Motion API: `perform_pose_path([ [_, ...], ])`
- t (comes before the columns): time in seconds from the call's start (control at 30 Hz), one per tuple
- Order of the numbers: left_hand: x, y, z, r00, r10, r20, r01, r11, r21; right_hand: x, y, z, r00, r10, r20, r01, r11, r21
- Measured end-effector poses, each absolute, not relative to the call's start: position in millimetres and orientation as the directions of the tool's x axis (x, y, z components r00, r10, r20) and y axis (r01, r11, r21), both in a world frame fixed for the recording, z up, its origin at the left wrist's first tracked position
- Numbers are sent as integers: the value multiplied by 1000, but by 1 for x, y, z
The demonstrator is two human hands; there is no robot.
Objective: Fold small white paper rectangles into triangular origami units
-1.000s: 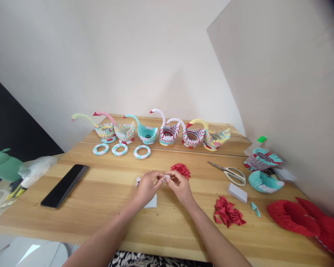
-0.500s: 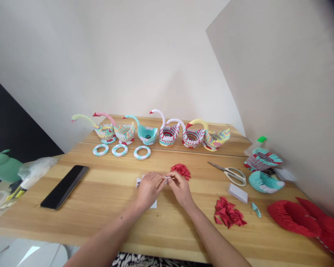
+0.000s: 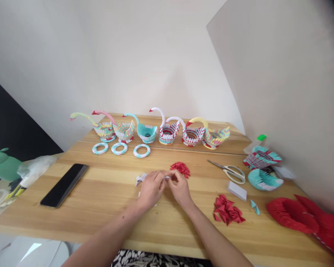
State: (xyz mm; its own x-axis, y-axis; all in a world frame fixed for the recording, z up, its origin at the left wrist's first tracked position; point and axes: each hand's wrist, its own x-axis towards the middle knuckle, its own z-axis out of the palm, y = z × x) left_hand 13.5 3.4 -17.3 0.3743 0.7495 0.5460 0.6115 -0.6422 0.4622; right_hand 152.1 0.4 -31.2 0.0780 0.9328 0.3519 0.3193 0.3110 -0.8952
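Small white paper (image 3: 166, 177), pinched between both hands (image 3: 152, 187), red folded pieces (image 3: 181, 168) just beyond

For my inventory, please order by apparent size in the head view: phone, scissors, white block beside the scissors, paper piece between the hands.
1. Phone
2. Scissors
3. White block
4. Paper piece, judging only its visible part

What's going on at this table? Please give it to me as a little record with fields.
Left hand: pinches a small piece of white paper
Right hand: pinches the same piece
Just beyond right hand: red paper pile
Beside left hand: folded white scraps
Far left of table: phone
Right side: scissors, white block, second red pile
Back: six paper swans, three rings in front
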Motion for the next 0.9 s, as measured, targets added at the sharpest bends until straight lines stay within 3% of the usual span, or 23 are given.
perform_pose_path([
  [0.1,12,5,-18,316,818,481,618,-562,550,153,0,-28,19,964,266,204,257,-945],
  [0.23,6,13,-17,165,926,338,478,-375,794,159,1,-24,-70,984,163,22,165,-986],
  [0.37,3,21,-19,128,970,205,232,-230,945,163,3,-25,-55,985,163,83,167,-982],
  [0.63,5,19,-18,207,965,162,128,-191,973,161,2,-24,-52,983,179,152,184,-971],
  [0.9,6,13,-14,189,950,247,267,-292,919,160,3,-31,-67,981,182,161,191,-968],
])
